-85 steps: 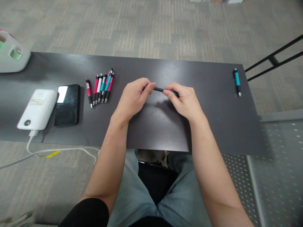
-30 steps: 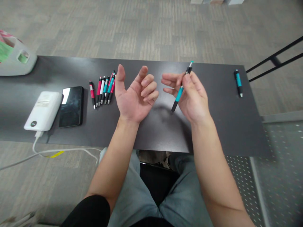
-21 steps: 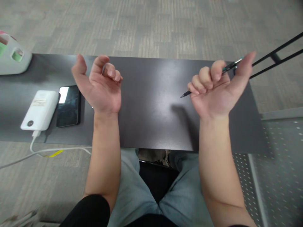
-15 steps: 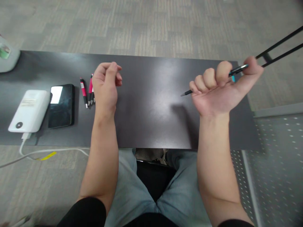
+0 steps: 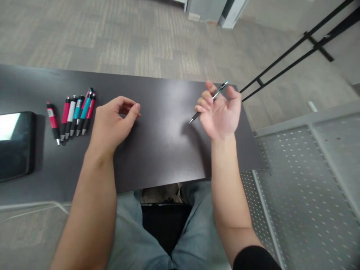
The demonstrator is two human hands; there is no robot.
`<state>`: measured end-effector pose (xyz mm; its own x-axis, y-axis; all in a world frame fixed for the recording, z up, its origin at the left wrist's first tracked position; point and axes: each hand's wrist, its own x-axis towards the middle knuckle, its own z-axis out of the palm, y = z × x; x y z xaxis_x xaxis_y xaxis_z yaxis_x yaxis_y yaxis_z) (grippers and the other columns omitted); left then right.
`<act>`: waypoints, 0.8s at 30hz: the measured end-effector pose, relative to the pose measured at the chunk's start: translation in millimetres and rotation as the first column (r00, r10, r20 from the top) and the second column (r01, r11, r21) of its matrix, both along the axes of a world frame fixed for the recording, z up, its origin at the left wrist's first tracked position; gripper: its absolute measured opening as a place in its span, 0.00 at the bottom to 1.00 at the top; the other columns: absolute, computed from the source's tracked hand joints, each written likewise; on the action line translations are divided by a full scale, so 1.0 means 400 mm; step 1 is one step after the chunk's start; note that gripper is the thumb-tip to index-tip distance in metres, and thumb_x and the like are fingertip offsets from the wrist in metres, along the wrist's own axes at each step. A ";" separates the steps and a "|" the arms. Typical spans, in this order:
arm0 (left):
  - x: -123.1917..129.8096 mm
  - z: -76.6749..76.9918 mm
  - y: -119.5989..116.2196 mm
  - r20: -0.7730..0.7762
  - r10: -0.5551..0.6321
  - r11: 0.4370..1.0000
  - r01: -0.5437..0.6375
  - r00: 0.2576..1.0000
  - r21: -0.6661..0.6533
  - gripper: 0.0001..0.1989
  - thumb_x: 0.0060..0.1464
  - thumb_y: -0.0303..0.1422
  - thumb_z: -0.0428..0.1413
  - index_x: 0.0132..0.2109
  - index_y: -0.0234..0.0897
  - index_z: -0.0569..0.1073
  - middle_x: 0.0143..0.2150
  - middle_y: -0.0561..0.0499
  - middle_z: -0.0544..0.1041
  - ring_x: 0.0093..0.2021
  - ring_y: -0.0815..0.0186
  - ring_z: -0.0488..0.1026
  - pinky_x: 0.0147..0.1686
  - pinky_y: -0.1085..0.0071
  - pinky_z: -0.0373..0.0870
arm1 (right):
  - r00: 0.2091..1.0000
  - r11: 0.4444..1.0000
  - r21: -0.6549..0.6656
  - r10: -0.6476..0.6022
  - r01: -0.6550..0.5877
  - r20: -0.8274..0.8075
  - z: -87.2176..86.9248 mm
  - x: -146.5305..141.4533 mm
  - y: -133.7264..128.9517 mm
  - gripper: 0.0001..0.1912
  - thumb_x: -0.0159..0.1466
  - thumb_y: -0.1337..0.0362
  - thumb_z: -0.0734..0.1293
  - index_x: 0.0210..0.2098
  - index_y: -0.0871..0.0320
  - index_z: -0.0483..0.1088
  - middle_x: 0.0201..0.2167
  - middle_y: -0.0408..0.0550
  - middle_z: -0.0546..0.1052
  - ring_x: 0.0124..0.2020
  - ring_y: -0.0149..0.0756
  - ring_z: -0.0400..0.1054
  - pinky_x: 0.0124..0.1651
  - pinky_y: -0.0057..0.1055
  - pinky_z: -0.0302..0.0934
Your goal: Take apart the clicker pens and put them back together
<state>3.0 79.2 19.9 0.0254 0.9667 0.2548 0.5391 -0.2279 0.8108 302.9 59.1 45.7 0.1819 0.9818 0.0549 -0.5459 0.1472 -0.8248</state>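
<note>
Sits at a dark table point(image 5: 157, 161) in light-blue jeans point(image 5: 202, 221), with both hands over the top. Holds a slim pen point(image 5: 195, 117) slantwise in the upturned right hand point(image 5: 221, 117), clear of the table and right of the scene's middle, with the silver tip toward the near left and the teal end toward the far right. Curls the lower fingers point(image 5: 203, 106) of that hand around the pen, with the thumb point(image 5: 234, 96) spread well away from them. Casts a soft shadow point(image 5: 197, 142) on the near side. Turns the left hand point(image 5: 111, 122) thumb side up, left of the middle, with bent fingers drawn together and the thumb close to the index fingertip. Cannot tell touch from narrow gap there. Shows, just left of that hand, a tight row of red, white and teal pens point(image 5: 76, 115), partly overlapping, beside a lone red pen point(image 5: 53, 120). Includes a black glossy device point(image 5: 15, 157) at the left edge, a white cable point(image 5: 30, 204) on the near left, black bars point(image 5: 281, 58) at the far right, a perforated grey panel point(image 5: 303, 187) at the near right and patterned carpet point(image 5: 112, 41) on the far side.
</note>
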 end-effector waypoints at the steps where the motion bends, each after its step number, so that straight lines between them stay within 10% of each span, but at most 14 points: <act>1: -0.002 0.002 -0.001 -0.018 0.022 0.999 -0.022 1.000 -0.028 0.08 0.71 0.44 0.67 0.44 0.46 0.84 0.38 0.52 0.90 0.41 0.52 0.88 0.52 0.55 0.83 | 0.995 0.999 -0.040 0.008 -0.004 0.097 -0.003 0.007 -0.002 0.21 0.76 0.36 0.78 0.47 0.46 0.83 0.32 0.41 0.68 0.31 0.38 0.57 0.34 0.35 0.66; 7: -0.017 -0.012 0.007 0.015 0.006 0.999 -0.005 1.000 -0.042 0.11 0.70 0.49 0.68 0.44 0.51 0.84 0.42 0.51 0.92 0.47 0.44 0.90 0.56 0.47 0.84 | 0.738 0.965 -0.181 -0.017 0.188 0.674 -0.043 0.149 -0.024 0.25 0.67 0.40 0.87 0.57 0.40 0.85 0.44 0.42 0.81 0.47 0.45 0.79 0.60 0.48 0.82; 10: -0.013 -0.012 0.009 0.070 -0.055 0.996 0.060 0.996 -0.068 0.10 0.69 0.49 0.69 0.42 0.53 0.83 0.41 0.51 0.91 0.45 0.44 0.89 0.54 0.48 0.85 | 0.545 0.937 -0.203 0.015 0.286 0.838 -0.025 0.239 0.003 0.26 0.64 0.35 0.85 0.52 0.40 0.83 0.44 0.48 0.84 0.52 0.56 0.81 0.53 0.55 0.83; 15: -0.001 0.008 0.005 0.103 -0.095 0.990 0.105 0.990 -0.099 0.08 0.64 0.47 0.69 0.42 0.52 0.82 0.40 0.50 0.90 0.44 0.44 0.89 0.52 0.50 0.85 | 0.223 0.851 -0.237 0.145 0.469 0.964 0.031 0.311 0.104 0.16 0.68 0.56 0.83 0.42 0.46 0.73 0.38 0.46 0.84 0.50 0.54 0.82 0.60 0.50 0.76; 24: -0.004 0.016 0.006 0.137 -0.130 0.982 0.147 0.982 -0.119 0.09 0.65 0.48 0.66 0.43 0.52 0.82 0.43 0.47 0.92 0.48 0.42 0.90 0.56 0.46 0.84 | 0.155 0.809 -0.305 0.263 0.503 0.952 0.053 0.302 0.120 0.15 0.78 0.62 0.79 0.37 0.48 0.74 0.23 0.30 0.74 0.35 0.34 0.71 0.54 0.36 0.67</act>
<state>1.5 81.7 26.4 0.1364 0.9809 0.1389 0.3995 -0.1827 0.8983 423.8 107.0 66.9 0.4750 0.8709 -0.1264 0.6910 -0.4580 -0.5592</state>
